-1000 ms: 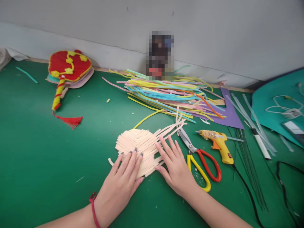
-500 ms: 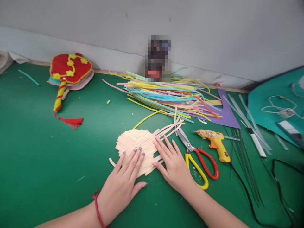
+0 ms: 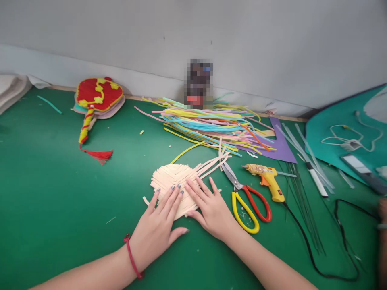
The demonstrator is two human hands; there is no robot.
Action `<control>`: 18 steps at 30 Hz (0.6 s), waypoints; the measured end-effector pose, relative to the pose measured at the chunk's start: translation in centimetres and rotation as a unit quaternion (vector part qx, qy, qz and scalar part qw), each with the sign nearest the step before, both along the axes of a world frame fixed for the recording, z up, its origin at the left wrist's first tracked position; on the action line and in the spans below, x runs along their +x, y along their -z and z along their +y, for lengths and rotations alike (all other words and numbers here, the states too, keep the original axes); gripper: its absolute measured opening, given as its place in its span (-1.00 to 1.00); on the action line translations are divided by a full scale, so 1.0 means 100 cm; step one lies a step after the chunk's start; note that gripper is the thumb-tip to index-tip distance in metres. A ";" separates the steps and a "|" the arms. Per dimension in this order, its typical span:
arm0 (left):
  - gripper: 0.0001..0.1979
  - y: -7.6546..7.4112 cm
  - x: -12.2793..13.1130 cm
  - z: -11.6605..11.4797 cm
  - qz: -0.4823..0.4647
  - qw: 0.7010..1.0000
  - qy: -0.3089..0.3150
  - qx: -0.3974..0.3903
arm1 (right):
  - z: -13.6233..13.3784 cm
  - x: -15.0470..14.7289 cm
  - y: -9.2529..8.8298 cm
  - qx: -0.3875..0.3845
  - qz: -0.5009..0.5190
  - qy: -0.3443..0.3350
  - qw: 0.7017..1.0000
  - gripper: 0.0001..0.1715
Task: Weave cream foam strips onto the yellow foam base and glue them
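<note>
A rounded cream panel made of fuzzy craft stems [image 3: 170, 174] lies flat on the green table [image 3: 60, 193], with loose stem ends trailing to its upper right. My left hand [image 3: 161, 223] rests flat on its lower left part, fingers stretched. On its right side my right hand [image 3: 210, 207] lies palm down, fingers spread. Both hands cover part of the panel. Just right of my right hand are scissors [image 3: 238, 185] with one yellow and one red handle, their blades partly apart near the loose stems.
Behind lies a pile of coloured craft stems [image 3: 208, 125] on purple sheet [image 3: 282, 141]. A red fan [image 3: 99, 94] with tassel sits back left. To the right are a yellow glue gun [image 3: 267, 179], green wires [image 3: 305, 213] and clear glue sticks [image 3: 317, 161]. Another person's arm [image 3: 382, 225] shows at the right edge.
My right hand has slid left on the panel, closer to my left hand. The view has shifted slightly. Part of another person's arm has come in at the right edge.
</note>
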State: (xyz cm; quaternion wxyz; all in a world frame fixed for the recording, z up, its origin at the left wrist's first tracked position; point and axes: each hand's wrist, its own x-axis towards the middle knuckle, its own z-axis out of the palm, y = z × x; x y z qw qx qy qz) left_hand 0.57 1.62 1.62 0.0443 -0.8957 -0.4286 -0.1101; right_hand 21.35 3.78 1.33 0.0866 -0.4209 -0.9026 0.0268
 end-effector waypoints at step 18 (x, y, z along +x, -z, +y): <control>-0.31 0.005 0.043 0.068 -0.021 0.989 -0.097 -0.110 | -0.001 0.007 0.004 0.101 0.160 0.135 0.973 -0.25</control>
